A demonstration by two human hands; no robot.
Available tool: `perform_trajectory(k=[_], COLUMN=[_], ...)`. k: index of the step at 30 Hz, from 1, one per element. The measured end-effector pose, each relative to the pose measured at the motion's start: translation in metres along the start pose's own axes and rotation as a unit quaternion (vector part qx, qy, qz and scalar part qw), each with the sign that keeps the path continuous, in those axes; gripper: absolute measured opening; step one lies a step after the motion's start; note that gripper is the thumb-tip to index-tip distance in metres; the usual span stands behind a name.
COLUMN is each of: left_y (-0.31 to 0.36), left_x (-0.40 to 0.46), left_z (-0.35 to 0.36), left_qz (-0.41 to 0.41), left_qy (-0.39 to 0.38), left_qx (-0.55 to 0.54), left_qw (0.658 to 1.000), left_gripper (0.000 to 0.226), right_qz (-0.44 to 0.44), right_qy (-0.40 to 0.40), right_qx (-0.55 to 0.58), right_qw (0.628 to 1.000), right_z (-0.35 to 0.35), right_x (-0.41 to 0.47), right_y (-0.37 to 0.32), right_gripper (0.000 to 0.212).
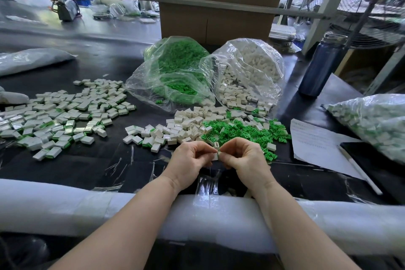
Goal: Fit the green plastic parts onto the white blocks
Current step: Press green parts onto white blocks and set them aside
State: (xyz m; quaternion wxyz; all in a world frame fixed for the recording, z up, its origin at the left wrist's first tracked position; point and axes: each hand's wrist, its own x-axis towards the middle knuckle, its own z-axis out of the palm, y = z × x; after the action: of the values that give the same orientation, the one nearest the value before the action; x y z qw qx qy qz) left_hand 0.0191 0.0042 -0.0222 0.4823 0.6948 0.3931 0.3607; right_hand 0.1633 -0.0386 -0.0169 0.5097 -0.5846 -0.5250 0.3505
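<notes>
So, left hand (190,158) and right hand (243,155) both pinching one white block (215,153) between their fingertips, loose green parts (247,131) lying just beyond the grip, finished pieces (54,116) spreading off left on the worktop (105,155)

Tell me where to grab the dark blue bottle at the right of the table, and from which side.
Grip the blue bottle around its straight mid-body, coming from its left, table-facing side. It stands upright, its neck narrows, and the white-block bag sits apart from it.
</notes>
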Motion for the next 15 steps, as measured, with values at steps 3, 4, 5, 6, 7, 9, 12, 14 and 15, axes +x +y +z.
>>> perform_trajectory(k=[3, 4, 5, 6, 7, 9, 12, 14, 15], left_y=[0.0004, 0.0006, 0.0007, 0.0006, 0.0003, -0.0003, -0.0014, -0.0023, -0.0027], left_x=[-0.0012, -0.0016, -0.0016, -0.0017, -0.0015, -0.001, -0.0006, -0.0002, -0.0001], left_z=[0.0003, 0.0002, 0.0002, 0.0002, 0.0003, 0.0007, 0.0009, 0.0009, 0.0011], left_qz=[0.002, 0.003, 0.005, 0.009, 0.015, 0.03, 0.035, 0.038, 0.044], left_qy=[-0.003, -0.005, -0.006, -0.008, -0.01, -0.015, -0.012, -0.002, 0.003], left_qx=[0.014, 0.015, 0.017, 0.024, 0.038, 0.071, 0.083, 0.084, 0.088], left_qw=[1.0, 1.0, 1.0, 1.0, 0.999, 0.997, 0.996, 0.996, 0.995], left_gripper=[0.02, 0.021, 0.022, 0.022, 0.022, 0.021, 0.017, 0.017, 0.016], right_qz=[0.001, 0.001, 0.0, 0.0, 0.001, 0.002, 0.003, 0.004, 0.004], right_qy=[-0.005, -0.006, -0.008, -0.012, -0.016, -0.026, -0.027, -0.018, -0.013], right_qx=[-0.01, -0.012, -0.015, -0.016, -0.017, -0.016, -0.01, -0.002, -0.001], right_qw=[1.0, 1.0, 1.0, 1.0, 1.0, 1.0, 1.0, 1.0, 1.0], right_z=[-0.0009, -0.0013, -0.0016, -0.0017, -0.0016, -0.0008, -0.0004, -0.0004, -0.0003], right_x=[-0.0006, -0.0008, -0.0007, -0.0006, -0.0006, -0.001, -0.0011, -0.001, -0.0009], right_y=[-0.0005, -0.0006, -0.0008, -0.0009, -0.0012, -0.0015, -0.0017, -0.0016, -0.0017], right_gripper=[0.023, 0.023, 0.023, 0.023, 0.023, 0.025, 0.025, 0.023, 0.022])
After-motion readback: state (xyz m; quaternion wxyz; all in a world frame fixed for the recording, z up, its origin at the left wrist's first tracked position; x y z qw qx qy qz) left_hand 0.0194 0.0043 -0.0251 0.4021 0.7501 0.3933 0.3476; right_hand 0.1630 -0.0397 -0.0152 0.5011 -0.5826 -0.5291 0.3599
